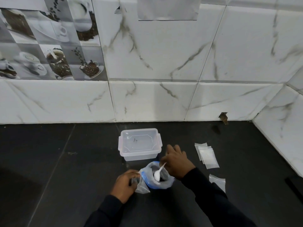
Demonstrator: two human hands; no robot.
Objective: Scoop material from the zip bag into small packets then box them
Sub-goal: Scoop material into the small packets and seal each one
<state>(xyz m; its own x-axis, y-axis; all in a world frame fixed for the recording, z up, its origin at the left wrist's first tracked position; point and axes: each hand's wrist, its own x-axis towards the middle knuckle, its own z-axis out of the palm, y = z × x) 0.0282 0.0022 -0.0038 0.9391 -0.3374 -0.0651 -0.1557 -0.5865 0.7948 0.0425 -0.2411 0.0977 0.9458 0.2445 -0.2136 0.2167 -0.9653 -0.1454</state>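
Right hand (177,163) pinches white spoon (158,174), bowl loaded with white powder, inside open zip bag (165,182) toward bench (65,161) front edge. Left hand (125,185) grips clear small packet (141,188) touching bag rim. Recommend: spoon level, packet mouth wide, tip slowly. Lidded box (139,145) just behind.

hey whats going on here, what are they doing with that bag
A person is filling packets. The right hand holds a white spoon with its bowl down inside the open zip bag. The left hand grips a small clear packet right beside the bag's mouth. The clear box behind has its lid on, and a few more packets lie on the dark counter to the right.
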